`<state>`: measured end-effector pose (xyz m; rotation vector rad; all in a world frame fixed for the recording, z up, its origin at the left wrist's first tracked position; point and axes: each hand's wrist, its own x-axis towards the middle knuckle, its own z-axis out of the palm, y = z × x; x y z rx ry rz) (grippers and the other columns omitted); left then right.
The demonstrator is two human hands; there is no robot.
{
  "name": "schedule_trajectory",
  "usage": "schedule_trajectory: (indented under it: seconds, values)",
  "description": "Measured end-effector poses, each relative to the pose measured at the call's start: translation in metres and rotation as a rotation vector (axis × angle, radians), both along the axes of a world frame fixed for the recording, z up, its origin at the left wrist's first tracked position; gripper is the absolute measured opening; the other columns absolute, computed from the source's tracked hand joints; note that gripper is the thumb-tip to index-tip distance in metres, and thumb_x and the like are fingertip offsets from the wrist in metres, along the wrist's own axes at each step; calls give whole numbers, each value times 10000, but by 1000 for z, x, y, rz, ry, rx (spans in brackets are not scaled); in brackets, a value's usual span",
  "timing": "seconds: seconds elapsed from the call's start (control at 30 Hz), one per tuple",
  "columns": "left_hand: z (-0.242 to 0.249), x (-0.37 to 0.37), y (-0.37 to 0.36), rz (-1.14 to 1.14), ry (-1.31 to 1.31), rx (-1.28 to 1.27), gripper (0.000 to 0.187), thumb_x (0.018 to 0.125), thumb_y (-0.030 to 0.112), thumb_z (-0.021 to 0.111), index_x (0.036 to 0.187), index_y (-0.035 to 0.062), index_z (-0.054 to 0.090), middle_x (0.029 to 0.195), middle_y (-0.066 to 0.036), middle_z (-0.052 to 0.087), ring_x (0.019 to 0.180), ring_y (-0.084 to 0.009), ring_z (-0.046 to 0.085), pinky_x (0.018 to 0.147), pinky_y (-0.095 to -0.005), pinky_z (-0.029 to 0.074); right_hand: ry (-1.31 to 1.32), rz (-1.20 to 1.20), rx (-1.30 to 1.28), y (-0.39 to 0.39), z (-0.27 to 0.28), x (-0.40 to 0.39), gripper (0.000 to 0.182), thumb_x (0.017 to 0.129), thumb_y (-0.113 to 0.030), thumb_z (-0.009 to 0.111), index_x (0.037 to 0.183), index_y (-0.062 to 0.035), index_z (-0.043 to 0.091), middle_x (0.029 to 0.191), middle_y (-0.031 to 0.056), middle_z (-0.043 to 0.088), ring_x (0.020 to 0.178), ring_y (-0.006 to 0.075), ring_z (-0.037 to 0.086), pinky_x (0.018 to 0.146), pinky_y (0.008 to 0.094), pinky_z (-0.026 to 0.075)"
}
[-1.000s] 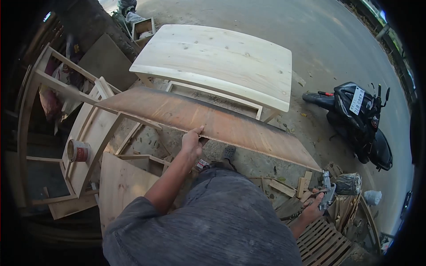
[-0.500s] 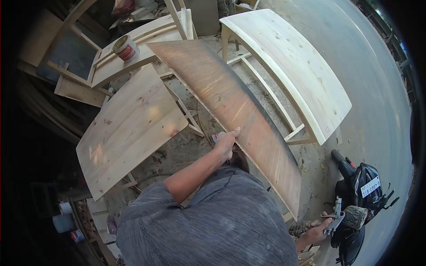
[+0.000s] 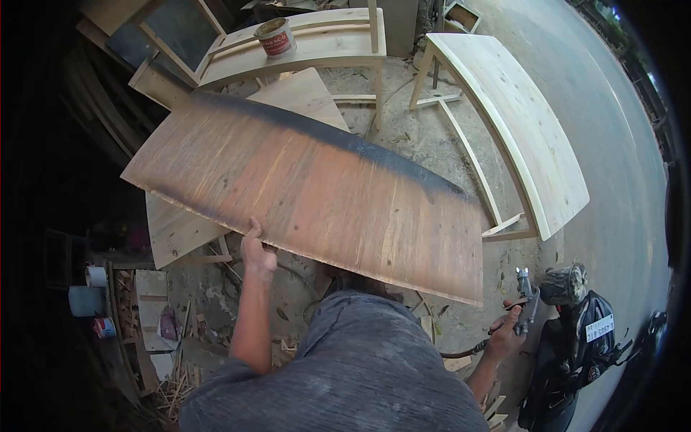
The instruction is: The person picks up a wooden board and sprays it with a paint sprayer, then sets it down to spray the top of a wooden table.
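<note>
My left hand (image 3: 258, 252) grips the near edge of a long reddish-brown plywood board (image 3: 309, 194), its thumb on the upper face. The board is held out in front of me, and a dark, blackened band runs along its far edge. At the lower right my right hand (image 3: 506, 337) is closed around a metal spray gun (image 3: 531, 297). A grimy, grey paint cup (image 3: 565, 286) sits at the gun's far end, and a dark hose (image 3: 461, 353) runs to the hand. Beneath the board a pale wooden tabletop (image 3: 176, 234) is partly hidden.
A pale curved wooden table (image 3: 522, 129) stands at right. At the back left, a paint can (image 3: 276, 38) rests on another wooden piece (image 3: 327, 50). A black motorbike (image 3: 576, 360) is parked at lower right beside the road (image 3: 626, 216). Wood scraps (image 3: 173, 396) lie at lower left.
The board has swung to the left with my left hand and now lies more crosswise, its broad face showing. My right hand and the spray gun have moved up and slightly left.
</note>
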<state>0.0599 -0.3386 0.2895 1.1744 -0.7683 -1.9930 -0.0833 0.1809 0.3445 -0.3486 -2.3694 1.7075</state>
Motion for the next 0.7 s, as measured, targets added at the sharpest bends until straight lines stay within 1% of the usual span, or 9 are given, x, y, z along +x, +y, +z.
schedule_trajectory:
  seconds: [0.07,0.13,0.2,0.3,0.37,0.47,0.57,0.67,0.7]
  values:
    - [2,52,-49,118,14,-66,522,1097,337,517,1509,27,438,1467,-143,532,1326,-330,558,1103,-539,484,-42,109,-18,-37,-11,-6,444,1046,-409,644,1107,28,692,843,65,706,501,52,490,464,245,351]
    - [4,106,-99,228,2,-130,522,1106,332,487,1525,28,421,1499,-140,510,1365,-338,527,1130,-548,464,29,109,-77,-103,-10,-10,436,1037,-398,666,1073,33,715,806,62,700,509,54,488,483,249,363]
    - [31,148,-136,355,14,-100,518,1110,333,471,1530,35,419,1519,-142,500,1383,-340,511,1145,-553,450,-87,212,-78,-139,-30,-17,418,1025,-386,690,1033,28,741,800,47,701,521,59,497,492,253,377]
    - [38,227,-207,535,-20,-176,550,1103,370,483,1539,41,415,1527,-148,501,1381,-347,514,1138,-555,458,-64,230,-91,-221,-39,-21,405,1014,-389,706,1030,12,758,821,35,709,528,69,514,518,261,402]
    - [37,292,-255,621,-11,-182,538,1086,351,527,1519,42,447,1503,-148,533,1358,-355,535,1113,-549,484,-60,264,-41,-256,-66,-26,395,1028,-396,684,1002,-8,750,691,7,620,492,44,469,477,250,348]
    - [35,359,-305,766,-33,-278,499,1072,289,559,1491,29,481,1464,-167,565,1330,-367,560,1094,-542,518,93,269,182,-310,-100,-30,398,1019,-407,689,1008,-17,765,810,30,704,649,119,607,618,298,470]
    - [30,429,-353,885,63,-294,485,1081,279,531,1484,13,482,1434,-188,580,1318,-372,571,1092,-538,535,146,347,202,-357,-113,-22,409,1022,-406,681,1025,-5,759,814,56,721,737,163,658,702,329,506]
    - [45,456,-368,986,49,-296,501,1073,272,532,1474,-25,476,1452,-224,569,1322,-403,572,1115,-558,514,40,417,215,-380,-133,-5,432,994,-425,717,1120,-13,741,801,116,712,739,196,659,704,344,512]
    - [46,470,-372,991,83,-319,484,1089,273,500,1458,-40,479,1442,-240,571,1323,-411,570,1105,-563,527,110,448,194,-390,-135,2,450,993,-441,713,1133,-15,738,779,140,695,711,226,659,682,360,510]
